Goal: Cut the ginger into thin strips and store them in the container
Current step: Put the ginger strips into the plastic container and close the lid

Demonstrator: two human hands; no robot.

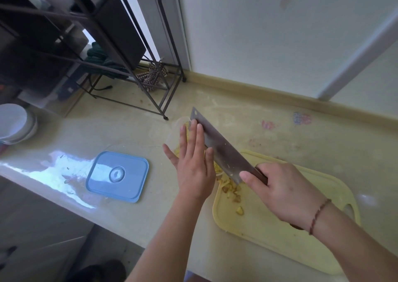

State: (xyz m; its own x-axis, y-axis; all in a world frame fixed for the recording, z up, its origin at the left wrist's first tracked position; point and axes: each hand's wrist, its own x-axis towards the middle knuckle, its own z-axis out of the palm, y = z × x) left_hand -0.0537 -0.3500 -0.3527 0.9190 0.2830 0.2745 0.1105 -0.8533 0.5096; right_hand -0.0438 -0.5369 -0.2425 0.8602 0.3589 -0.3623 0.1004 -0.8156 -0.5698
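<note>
ginger strips [218,169] between both hands

cleaver [217,147]: dull grey metal blade, smooth, lightly speckled; dark handle, material unclear
cutting board [301,234]: pale yellow plastic, matt, scuffed and stained
lid [117,176]: blue plastic, smooth, soft sheen
container [175,130]: clear plastic, see-through, mostly hidden
counter [86,135]: cream, smooth, glossy, with bright reflections
rack [120,51]: dark metal bars, matt
bowls [15,123]: white, smooth, glossy
bracelet [318,215]: braided reddish cord
wall [258,33]: white, flat, matt
</note>
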